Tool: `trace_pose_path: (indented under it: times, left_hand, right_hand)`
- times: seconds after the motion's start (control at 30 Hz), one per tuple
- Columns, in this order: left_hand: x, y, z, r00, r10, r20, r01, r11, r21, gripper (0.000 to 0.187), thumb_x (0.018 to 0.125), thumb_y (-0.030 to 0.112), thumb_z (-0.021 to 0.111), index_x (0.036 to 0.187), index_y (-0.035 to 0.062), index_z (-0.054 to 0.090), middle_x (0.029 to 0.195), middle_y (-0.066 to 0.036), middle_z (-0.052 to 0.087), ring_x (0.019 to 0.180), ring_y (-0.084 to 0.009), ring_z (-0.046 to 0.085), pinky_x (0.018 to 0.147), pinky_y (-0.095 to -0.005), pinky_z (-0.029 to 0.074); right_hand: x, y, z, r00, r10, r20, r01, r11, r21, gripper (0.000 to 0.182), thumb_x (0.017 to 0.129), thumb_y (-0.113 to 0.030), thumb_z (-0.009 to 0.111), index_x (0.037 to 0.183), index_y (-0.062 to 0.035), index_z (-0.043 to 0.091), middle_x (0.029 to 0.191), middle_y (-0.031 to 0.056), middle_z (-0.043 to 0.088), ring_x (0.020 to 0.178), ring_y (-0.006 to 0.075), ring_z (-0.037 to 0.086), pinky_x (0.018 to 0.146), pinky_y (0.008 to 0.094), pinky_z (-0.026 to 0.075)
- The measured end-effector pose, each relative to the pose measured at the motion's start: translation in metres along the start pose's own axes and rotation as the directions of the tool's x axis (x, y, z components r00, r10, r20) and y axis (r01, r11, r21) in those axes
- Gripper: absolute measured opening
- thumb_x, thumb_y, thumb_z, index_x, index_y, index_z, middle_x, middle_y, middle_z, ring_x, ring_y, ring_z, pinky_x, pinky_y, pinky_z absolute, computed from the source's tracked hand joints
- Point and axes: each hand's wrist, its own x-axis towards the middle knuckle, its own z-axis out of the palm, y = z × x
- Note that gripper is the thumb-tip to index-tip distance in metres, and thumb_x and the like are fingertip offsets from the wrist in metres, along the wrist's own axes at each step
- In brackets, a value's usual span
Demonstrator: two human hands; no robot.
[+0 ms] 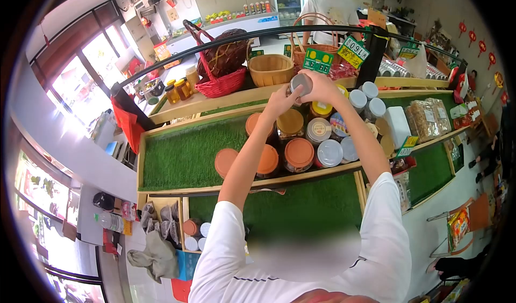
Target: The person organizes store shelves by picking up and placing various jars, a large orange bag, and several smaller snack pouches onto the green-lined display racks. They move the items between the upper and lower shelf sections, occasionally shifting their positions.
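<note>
Both my arms reach forward over a display shelf lined with green artificial turf (177,158). Between my hands is a jar with a grey-white lid (302,84), tilted towards me; its contents are hidden. My left hand (281,101) grips its near left side, fingers wrapped round it. From the right, my right hand (321,87) closes about the same jar. Below them stand several lidded jars: an orange-lidded jar (299,153), a gold-lidded jar (290,123), a white-lidded jar (329,152) and a yellow-lidded jar (322,108).
Behind the shelf sit a red basket (221,83), a wooden basket (270,70) and honey-coloured jars (181,89). Green price signs (318,60) hang from a black rail (242,34). To the right are a white box (398,127) and bagged goods (428,119). A person (329,13) stands beyond.
</note>
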Motion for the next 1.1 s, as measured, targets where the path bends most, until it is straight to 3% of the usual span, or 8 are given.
trace_pose_path:
  times: [0.3,0.47,0.63,0.73,0.77,0.83,0.93,1.1]
  left_hand:
    - [0.011,-0.041,0.011,0.992,-0.123,-0.042,0.124,0.992,0.025,0.079,0.088,0.069,0.047,0.112,-0.0033,0.065,0.1,-0.024,0.07,0.1,-0.0371,0.066,0.09,-0.0416,0.049]
    - [0.022,-0.04,0.019,0.997,-0.063,-0.049,0.063,0.998,-0.009,0.076,0.091,0.065,0.047,0.111,-0.0065,0.063,0.102,-0.027,0.068,0.1,-0.0371,0.066,0.089,-0.0417,0.049]
    - [0.023,-0.051,0.023,0.992,-0.121,-0.031,0.118,0.988,-0.096,0.071,0.092,0.062,0.048,0.109,-0.0057,0.063,0.103,-0.027,0.067,0.101,-0.0384,0.065,0.089,-0.0425,0.048]
    - [0.025,-0.059,0.027,0.995,-0.031,-0.099,0.023,0.996,-0.087,0.071,0.092,0.061,0.049,0.11,-0.0059,0.062,0.1,-0.027,0.067,0.097,-0.0379,0.065,0.087,-0.0421,0.048]
    - [0.027,-0.062,0.023,0.99,0.009,-0.144,-0.017,0.998,-0.055,0.068,0.094,0.059,0.05,0.112,-0.006,0.061,0.093,-0.023,0.067,0.089,-0.0308,0.067,0.082,-0.0389,0.05]
    - [0.009,-0.035,0.001,0.992,-0.002,-0.127,-0.042,0.94,-0.339,0.061,0.095,0.051,0.054,0.118,-0.0052,0.058,0.095,-0.019,0.067,0.085,-0.0228,0.067,0.079,-0.0342,0.052]
    - [-0.016,-0.027,-0.033,0.961,0.062,-0.269,-0.163,0.915,-0.37,0.056,0.096,0.043,0.059,0.123,-0.0052,0.053,0.101,-0.016,0.066,0.084,-0.017,0.067,0.075,-0.0295,0.052]
    - [-0.08,-0.053,-0.109,0.945,-0.002,-0.328,0.011,1.0,0.025,0.057,0.093,0.045,0.063,0.117,-0.006,0.053,0.099,-0.02,0.069,0.091,-0.0232,0.069,0.077,-0.0348,0.053]
  right_hand:
    - [0.019,-0.005,0.005,0.959,0.168,0.229,-0.132,0.978,-0.164,0.081,0.055,-0.047,0.082,0.124,-0.0139,0.056,0.11,0.0138,0.066,0.102,0.0305,0.063,0.088,0.0407,0.05]
    - [0.029,0.008,0.012,0.973,0.141,0.181,-0.085,0.955,-0.285,0.077,0.053,-0.055,0.077,0.116,-0.0136,0.06,0.105,0.0156,0.068,0.098,0.0332,0.065,0.085,0.0432,0.051]
    - [0.019,-0.003,0.007,0.961,0.215,0.172,-0.162,0.947,-0.278,0.078,0.057,-0.051,0.077,0.124,-0.0165,0.058,0.108,0.0161,0.068,0.102,0.0352,0.064,0.086,0.0431,0.051]
    - [0.016,-0.004,0.009,0.982,0.105,0.154,-0.068,0.971,-0.229,0.077,0.056,-0.048,0.079,0.122,-0.0153,0.059,0.109,0.0156,0.068,0.101,0.035,0.065,0.086,0.0446,0.052]
    - [0.017,-0.012,0.006,0.99,0.063,0.129,-0.03,0.97,-0.241,0.077,0.054,-0.047,0.08,0.122,-0.0143,0.059,0.109,0.0153,0.068,0.101,0.0349,0.065,0.086,0.045,0.052]
    - [0.022,-0.032,0.002,0.998,-0.054,0.031,0.058,0.984,-0.17,0.079,0.054,-0.044,0.081,0.123,-0.0131,0.057,0.111,0.0155,0.067,0.103,0.0348,0.065,0.087,0.0452,0.052]
    - [0.03,-0.063,0.013,0.984,-0.177,-0.028,0.175,0.983,-0.053,0.081,0.055,-0.04,0.083,0.125,-0.012,0.054,0.116,0.016,0.065,0.105,0.035,0.063,0.089,0.0447,0.052]
    - [0.042,-0.108,0.073,0.923,-0.384,0.007,0.38,0.916,0.129,0.082,0.058,-0.035,0.083,0.129,-0.0106,0.05,0.122,0.018,0.06,0.107,0.0346,0.062,0.091,0.0438,0.051]
